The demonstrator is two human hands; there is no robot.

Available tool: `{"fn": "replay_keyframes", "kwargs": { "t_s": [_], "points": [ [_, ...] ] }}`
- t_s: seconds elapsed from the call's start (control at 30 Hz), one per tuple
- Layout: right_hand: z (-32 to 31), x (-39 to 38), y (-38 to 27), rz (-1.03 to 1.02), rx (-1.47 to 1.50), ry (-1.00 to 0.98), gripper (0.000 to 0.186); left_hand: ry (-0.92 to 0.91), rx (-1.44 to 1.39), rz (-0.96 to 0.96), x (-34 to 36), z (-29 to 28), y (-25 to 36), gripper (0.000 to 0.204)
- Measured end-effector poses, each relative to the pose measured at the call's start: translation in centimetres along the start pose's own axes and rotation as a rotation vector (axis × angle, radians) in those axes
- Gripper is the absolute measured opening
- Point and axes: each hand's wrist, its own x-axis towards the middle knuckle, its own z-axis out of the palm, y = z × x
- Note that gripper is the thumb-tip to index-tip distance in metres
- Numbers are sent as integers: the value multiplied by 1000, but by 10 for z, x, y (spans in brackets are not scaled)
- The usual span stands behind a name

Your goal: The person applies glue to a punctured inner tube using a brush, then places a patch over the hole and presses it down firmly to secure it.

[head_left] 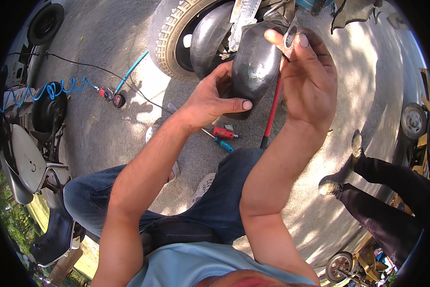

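Observation:
A black inner tube, swollen with air and glossy, stands between my hands beside a wheel with a knobbly tyre. My left hand grips its near side, thumb on the front and fingers round the left. Raised at the tube's upper right, my right hand pinches a small greyish piece with a pale oval face between thumb and fingers. What exactly it is cannot be made out. Another bulging part of the tube shows by the tyre.
A red bar slants behind my right wrist. On the ground lie a teal-handled screwdriver, a red tool and an air gauge on a blue hose. Another person's legs stand at right; a motorcycle is left.

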Motion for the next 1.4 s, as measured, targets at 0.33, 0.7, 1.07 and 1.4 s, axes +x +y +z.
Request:
{"fn": "replay_keyframes", "kwargs": {
  "t_s": [0.33, 0.7, 1.07, 1.4],
  "points": [
    [-21, 7, -5, 24, -19, 6, 15, 49, 10, -28, -19, 9, 40, 58],
    [-8, 9, -18, 40, -13, 37, 18, -50, -371, -215, -15, 17, 54, 62],
    [8, -20, -67, -73, -247, 147, 14, -277, -454, -157, 19, -3, 45, 61],
    [33, -19, -98, -157, -429, 202, 13, -378, -497, -200, 30, -16, 68, 64]
  ]
}}
